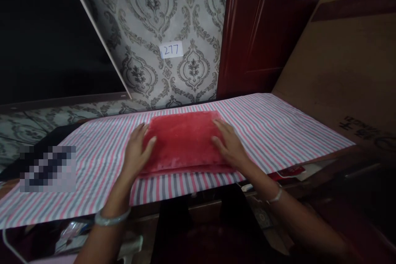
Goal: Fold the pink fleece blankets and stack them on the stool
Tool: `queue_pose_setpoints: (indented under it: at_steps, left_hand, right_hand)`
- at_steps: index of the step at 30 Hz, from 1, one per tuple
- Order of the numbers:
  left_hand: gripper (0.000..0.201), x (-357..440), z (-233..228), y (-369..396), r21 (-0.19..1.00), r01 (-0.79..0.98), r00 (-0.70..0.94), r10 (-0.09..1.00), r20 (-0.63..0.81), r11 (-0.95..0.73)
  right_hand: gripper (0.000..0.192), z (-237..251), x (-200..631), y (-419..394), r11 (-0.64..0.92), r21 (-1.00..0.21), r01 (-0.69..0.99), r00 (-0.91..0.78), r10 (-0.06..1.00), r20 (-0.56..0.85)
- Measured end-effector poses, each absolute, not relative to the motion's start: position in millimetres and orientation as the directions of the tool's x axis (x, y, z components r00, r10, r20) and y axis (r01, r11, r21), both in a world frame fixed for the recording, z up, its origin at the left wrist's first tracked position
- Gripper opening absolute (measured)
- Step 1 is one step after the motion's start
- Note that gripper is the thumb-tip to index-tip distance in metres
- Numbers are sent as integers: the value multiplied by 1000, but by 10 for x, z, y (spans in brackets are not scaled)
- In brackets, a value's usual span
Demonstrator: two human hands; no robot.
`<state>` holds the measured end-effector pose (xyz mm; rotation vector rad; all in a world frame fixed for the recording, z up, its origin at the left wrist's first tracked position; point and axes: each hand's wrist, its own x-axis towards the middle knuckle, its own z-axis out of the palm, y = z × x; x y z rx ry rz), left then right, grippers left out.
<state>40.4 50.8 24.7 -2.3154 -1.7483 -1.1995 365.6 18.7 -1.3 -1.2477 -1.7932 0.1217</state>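
Note:
A flat red rectangular bundle [185, 140], perhaps folded thin plastic, lies on a striped cloth [272, 119]. Along its near side, a thin filmy red layer sticks out. My left hand [137, 148] rests at the bundle's left edge, thumb apart from the stretched fingers. At the right edge, my right hand [227, 142] touches the red surface, its thumb and fingers also spread. Neither hand is closed round the bundle. The undersides of both hands are hidden.
Behind the cloth-covered table stands a patterned wall with a paper label [171, 50] reading 277. A dark screen [52, 37] leans in at the left. To the right are a dark red door [253, 29] and a large cardboard box [346, 66]. Various items lie below the table edge.

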Motion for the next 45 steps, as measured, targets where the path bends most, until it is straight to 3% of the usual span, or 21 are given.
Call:
queue_pose_setpoints:
  at_steps: [3, 7, 13, 19, 23, 29, 34, 38, 45]
  left_hand:
    - [64, 770, 208, 724, 274, 848, 310, 845, 436, -453]
    - [57, 919, -160, 850, 216, 903, 319, 915, 246, -372]
    - [58, 839, -412, 839, 115, 944, 276, 933, 232, -308]
    - [64, 913, -395, 816, 13, 978, 199, 950, 239, -208]
    - [71, 917, -425, 751, -26, 994, 109, 951, 290, -105]
    - [52, 710, -48, 857, 55, 988, 127, 955, 269, -147]
    - [54, 873, 390, 1434, 168, 973, 108, 954, 280, -159]
    - [55, 1068, 198, 1800, 163, 980, 81, 975, 207, -116]
    - [58, 803, -291, 1923, 247, 961, -166, 973, 161, 123]
  right_hand:
    - [64, 50, 3324, 457, 430, -384, 817, -246, 862, 444]
    - [61, -264, 3224, 589, 269, -273, 924, -214, 953, 216]
    - [63, -461, 3329, 661, 217, -256, 942, -175, 968, 177]
    - [68, -425, 3569, 785, -77, -300, 951, 99, 993, 59]
    - [68, -472, 3647, 746, -110, -302, 947, 126, 991, 35]
    - [63, -115, 3662, 908, -20, -257, 966, 47, 994, 100]
    - [60, 300, 3283, 1396, 120, -360, 925, -33, 970, 239]
    - [52, 75, 3103, 1627, 114, -368, 923, -2, 957, 291]
    - [48, -422, 3294, 1696, 1, -329, 944, 92, 959, 267]
